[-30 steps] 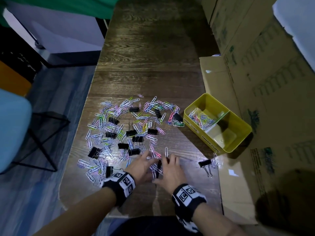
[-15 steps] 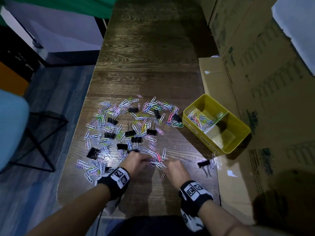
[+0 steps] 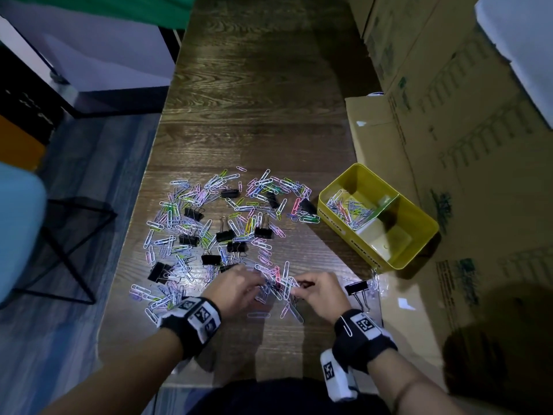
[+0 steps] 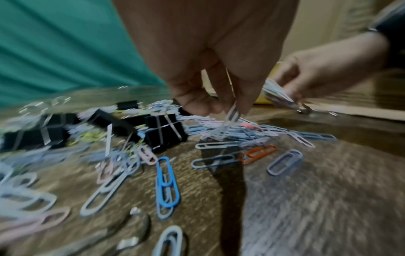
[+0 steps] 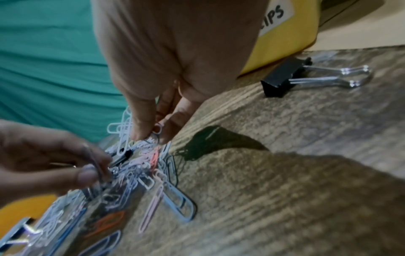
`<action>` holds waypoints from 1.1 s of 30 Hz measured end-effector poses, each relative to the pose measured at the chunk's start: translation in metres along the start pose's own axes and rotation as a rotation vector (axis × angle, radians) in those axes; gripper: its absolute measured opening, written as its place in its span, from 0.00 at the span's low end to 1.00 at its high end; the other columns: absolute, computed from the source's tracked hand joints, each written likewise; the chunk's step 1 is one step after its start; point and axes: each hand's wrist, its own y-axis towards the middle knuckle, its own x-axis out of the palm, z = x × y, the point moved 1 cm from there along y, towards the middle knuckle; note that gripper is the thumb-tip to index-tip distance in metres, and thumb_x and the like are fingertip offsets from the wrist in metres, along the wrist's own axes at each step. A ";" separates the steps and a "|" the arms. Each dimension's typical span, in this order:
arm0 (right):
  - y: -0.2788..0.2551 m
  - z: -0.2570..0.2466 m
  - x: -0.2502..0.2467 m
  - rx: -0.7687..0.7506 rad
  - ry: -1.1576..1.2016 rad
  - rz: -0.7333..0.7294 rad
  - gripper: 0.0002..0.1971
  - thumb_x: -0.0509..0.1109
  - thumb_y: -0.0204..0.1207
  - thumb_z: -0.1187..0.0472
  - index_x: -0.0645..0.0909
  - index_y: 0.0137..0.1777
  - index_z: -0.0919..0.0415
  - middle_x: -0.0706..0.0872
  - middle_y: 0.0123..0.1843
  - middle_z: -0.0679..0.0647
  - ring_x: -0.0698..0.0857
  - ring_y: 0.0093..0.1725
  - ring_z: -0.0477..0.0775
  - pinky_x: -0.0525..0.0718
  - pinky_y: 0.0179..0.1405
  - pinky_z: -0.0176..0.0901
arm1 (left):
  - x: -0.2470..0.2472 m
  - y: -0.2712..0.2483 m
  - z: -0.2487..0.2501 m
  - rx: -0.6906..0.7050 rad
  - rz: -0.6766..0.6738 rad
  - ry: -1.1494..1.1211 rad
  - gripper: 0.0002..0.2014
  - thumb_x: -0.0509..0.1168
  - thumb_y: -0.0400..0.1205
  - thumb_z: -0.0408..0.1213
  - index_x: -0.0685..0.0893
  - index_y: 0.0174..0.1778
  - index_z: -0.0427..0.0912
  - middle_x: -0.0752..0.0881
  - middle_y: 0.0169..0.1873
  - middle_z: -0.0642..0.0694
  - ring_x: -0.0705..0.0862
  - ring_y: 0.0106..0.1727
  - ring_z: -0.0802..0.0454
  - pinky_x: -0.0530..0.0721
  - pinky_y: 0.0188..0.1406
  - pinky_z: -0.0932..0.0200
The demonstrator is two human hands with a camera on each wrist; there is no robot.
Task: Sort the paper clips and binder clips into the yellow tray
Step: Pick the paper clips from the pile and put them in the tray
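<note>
Coloured paper clips [image 3: 227,211] and black binder clips [image 3: 225,235] lie scattered over the dark wooden table [image 3: 254,115]. The yellow tray [image 3: 419,226] sits at the right edge; its far compartment holds several paper clips [image 3: 347,208], its near one looks bare. My left hand [image 3: 239,287] pinches a pale paper clip [image 4: 231,114] at the pile's near edge. My right hand [image 3: 317,290] pinches a bunch of paper clips [image 5: 153,131] just to the right of it. One binder clip [image 3: 356,287] lies alone beside the right hand.
Flattened cardboard boxes [image 3: 449,130] line the table's right side, under and behind the tray. A blue chair [image 3: 18,229] with a black frame stands off the left edge. The far half of the table holds nothing.
Both hands went from lying flat on the clips to lifting and pinching them. The right hand moved a little right and now holds a bunch; a few clips were dragged toward the near edge.
</note>
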 end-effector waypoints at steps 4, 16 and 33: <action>0.003 -0.006 -0.005 -0.010 0.090 0.058 0.14 0.81 0.66 0.65 0.89 0.52 0.63 0.89 0.39 0.52 0.84 0.38 0.47 0.85 0.47 0.41 | 0.024 0.003 0.006 0.096 -0.116 0.307 0.08 0.65 0.72 0.49 0.85 0.42 0.53 0.87 0.45 0.54 0.83 0.45 0.49 0.84 0.40 0.55; 0.005 -0.008 -0.015 0.000 0.279 0.125 0.15 0.82 0.65 0.64 0.89 0.52 0.64 0.91 0.45 0.55 0.88 0.45 0.51 0.86 0.58 0.53 | 0.029 0.007 -0.007 -0.057 -0.165 0.018 0.09 0.66 0.75 0.28 0.86 0.49 0.39 0.88 0.43 0.41 0.87 0.45 0.43 0.86 0.43 0.52; -0.012 -0.049 -0.094 -0.155 0.508 0.428 0.15 0.80 0.66 0.69 0.87 0.54 0.67 0.91 0.43 0.55 0.88 0.39 0.45 0.87 0.44 0.37 | -0.113 0.099 0.050 -0.240 0.003 -1.051 0.06 0.73 0.70 0.25 0.88 0.40 0.39 0.88 0.30 0.40 0.84 0.30 0.46 0.86 0.35 0.56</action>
